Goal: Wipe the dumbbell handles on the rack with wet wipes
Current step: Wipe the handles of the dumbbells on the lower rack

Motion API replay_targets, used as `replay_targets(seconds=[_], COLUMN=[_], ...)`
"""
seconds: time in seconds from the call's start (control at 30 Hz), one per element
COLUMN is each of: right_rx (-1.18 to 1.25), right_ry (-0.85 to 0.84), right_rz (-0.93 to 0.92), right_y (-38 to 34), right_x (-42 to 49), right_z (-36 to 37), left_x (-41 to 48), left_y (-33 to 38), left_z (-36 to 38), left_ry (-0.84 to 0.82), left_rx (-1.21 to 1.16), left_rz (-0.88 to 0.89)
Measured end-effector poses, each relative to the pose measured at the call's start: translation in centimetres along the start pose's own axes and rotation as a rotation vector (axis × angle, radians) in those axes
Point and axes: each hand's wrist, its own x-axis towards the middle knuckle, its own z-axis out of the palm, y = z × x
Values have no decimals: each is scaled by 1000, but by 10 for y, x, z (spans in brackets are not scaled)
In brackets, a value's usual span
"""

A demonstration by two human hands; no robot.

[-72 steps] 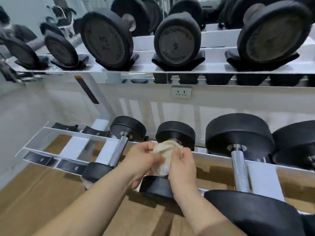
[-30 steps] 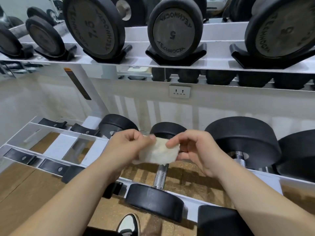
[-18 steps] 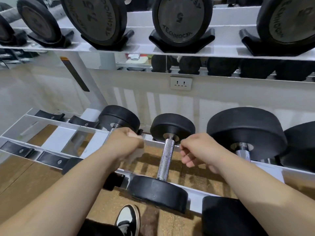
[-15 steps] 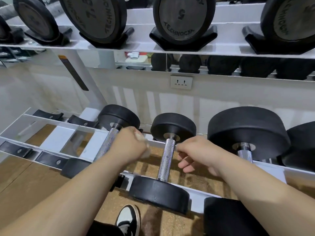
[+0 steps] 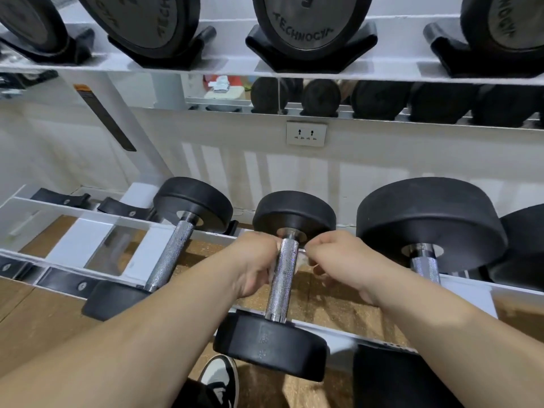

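Observation:
The middle dumbbell on the lower white rack (image 5: 88, 240) has a knurled steel handle (image 5: 281, 287) between two black heads. My left hand (image 5: 254, 265) is closed just left of the handle's far end, and my right hand (image 5: 334, 259) is closed just right of it. The white wet wipe (image 5: 303, 257) runs between them behind the handle. Only a small pale strip of it shows by my right fingers, with the remainder hidden by my hands and the bar.
A smaller dumbbell (image 5: 172, 257) lies to the left and a bigger one (image 5: 426, 228) to the right. Black cradles (image 5: 63, 198) sit at the far left. Larger dumbbells fill the upper shelf (image 5: 309, 33). A wall socket (image 5: 306, 134) and my shoe (image 5: 219, 378) are in view.
Earlier both hands rubbed the wipe around the handle, then lifted and spread it in the air. Now they have dropped to either side of the handle, with the wipe behind it.

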Motion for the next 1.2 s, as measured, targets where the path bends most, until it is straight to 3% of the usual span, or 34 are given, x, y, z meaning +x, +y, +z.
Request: replay_targets(seconds=[0.17, 0.33, 0.53, 0.73, 0.87, 0.93, 1.07, 1.2], right_rx=[-33, -20, -69, -37, -54, -59, -11, 57], right_ry=[-59, -66, -73, -119, -134, -142, -161, -131], right_rz=[6, 22, 24, 63, 67, 57, 74, 93], right_y=[-1, 1, 3, 0, 0, -1, -2, -10], right_x=[-2, 1, 3, -1, -2, -2, -7, -10], right_z=[2, 3, 5, 7, 6, 6, 6, 8], left_x=[2, 6, -16, -10, -22, -25, -29, -22], left_y=[-10, -2, -23, -12, -23, -15, -4, -11], left_z=[-25, -16, -30, -23, -38, -47, -42, -38], left_ry=[-96, 60, -67, 121, -82, 2, 302, 440], left_rx=[204, 17, 470, 247, 777, 892, 569, 757], left_rz=[-113, 79, -31, 202, 96, 87, 227, 282])
